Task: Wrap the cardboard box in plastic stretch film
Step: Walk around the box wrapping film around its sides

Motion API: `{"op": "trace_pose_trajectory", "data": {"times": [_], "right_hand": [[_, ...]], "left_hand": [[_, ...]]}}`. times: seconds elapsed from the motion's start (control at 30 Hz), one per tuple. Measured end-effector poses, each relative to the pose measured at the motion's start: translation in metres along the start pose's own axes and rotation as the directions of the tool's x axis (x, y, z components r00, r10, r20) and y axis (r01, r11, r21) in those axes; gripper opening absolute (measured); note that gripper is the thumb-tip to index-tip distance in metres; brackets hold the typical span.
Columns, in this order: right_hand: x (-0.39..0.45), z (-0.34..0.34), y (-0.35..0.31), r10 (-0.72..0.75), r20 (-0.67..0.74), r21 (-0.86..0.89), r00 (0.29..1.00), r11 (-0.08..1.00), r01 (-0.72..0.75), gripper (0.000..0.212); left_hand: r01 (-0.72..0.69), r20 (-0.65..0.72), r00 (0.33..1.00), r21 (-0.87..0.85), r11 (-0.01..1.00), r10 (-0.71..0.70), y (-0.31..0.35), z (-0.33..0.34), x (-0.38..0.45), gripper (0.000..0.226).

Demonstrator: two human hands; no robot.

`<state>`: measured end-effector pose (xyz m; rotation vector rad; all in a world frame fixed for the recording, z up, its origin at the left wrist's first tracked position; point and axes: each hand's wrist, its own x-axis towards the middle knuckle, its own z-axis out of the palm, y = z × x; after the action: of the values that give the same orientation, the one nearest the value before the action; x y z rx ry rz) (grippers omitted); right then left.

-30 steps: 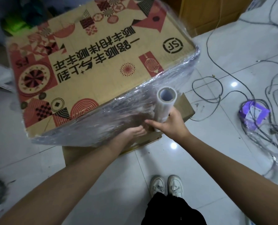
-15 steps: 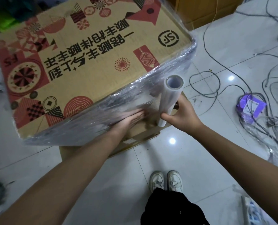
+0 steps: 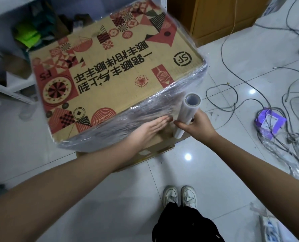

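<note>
Pressing flat, your left hand (image 3: 149, 130) is laying straight fingers together against the one cardboard box's (image 3: 114, 81) film-covered side. Your right hand (image 3: 195, 124) is gripping the single film roll (image 3: 187, 113) upright, fingers curled around it.

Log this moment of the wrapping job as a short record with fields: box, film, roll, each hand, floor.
box: printed cardboard box, resting on a lower carton
film: stretch film covers the near side and right corner; top face looks bare
roll: film roll, near upright by the box's near right corner
left hand: left hand flat, fingers straight, pressing the film on the near side
right hand: right hand grips the roll low
floor: cables, purple packet, white shoes
</note>
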<state>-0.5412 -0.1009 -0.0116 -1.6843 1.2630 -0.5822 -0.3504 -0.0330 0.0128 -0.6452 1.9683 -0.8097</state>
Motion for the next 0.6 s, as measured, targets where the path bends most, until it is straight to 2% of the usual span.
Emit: {"op": "trace_pose_trajectory", "data": {"times": [0.17,0.23,0.33,0.4,0.47,0.5,0.53,0.6], "right_hand": [[0.0,-0.003,-0.002,-0.008,-0.016,0.041,1.0,0.999,0.009,0.043],[0.002,-0.005,-0.001,-0.034,-0.031,0.025,0.999,0.999,0.035,0.037],[0.002,-0.008,0.0,-0.026,0.001,0.02,1.0,0.999,0.026,0.029],[0.002,-0.01,0.001,-0.009,0.018,0.034,1.0,0.999,0.009,0.024],[0.002,-0.012,0.001,0.009,0.024,0.079,1.0,0.997,-0.011,0.022],[0.003,-0.013,0.001,0.017,0.024,0.098,1.0,0.995,-0.019,0.024],[0.003,-0.014,0.001,0.024,0.024,0.11,0.999,0.994,-0.026,0.026],[0.004,-0.014,-0.001,0.031,0.028,0.119,0.999,0.992,-0.034,0.03]], "left_hand": [[-0.032,-0.043,0.998,0.194,0.98,0.041,-0.02,0.014,-0.003,0.071],[-0.047,-0.051,0.997,0.186,0.981,0.057,-0.019,0.021,-0.004,0.08],[-0.074,-0.049,0.996,0.034,0.997,0.075,-0.019,0.026,-0.005,0.086],[0.003,-0.061,0.998,-0.198,0.98,-0.015,-0.026,0.018,-0.005,0.091],[0.062,-0.002,0.997,-0.497,0.865,-0.072,-0.032,0.009,-0.002,0.093],[0.042,0.018,0.999,-0.586,0.809,-0.039,-0.034,0.004,0.0,0.092],[0.029,0.016,1.0,-0.628,0.778,-0.025,-0.036,-0.004,0.0,0.09],[0.01,-0.048,0.998,-0.549,0.836,-0.044,-0.037,-0.014,-0.001,0.079]]}}
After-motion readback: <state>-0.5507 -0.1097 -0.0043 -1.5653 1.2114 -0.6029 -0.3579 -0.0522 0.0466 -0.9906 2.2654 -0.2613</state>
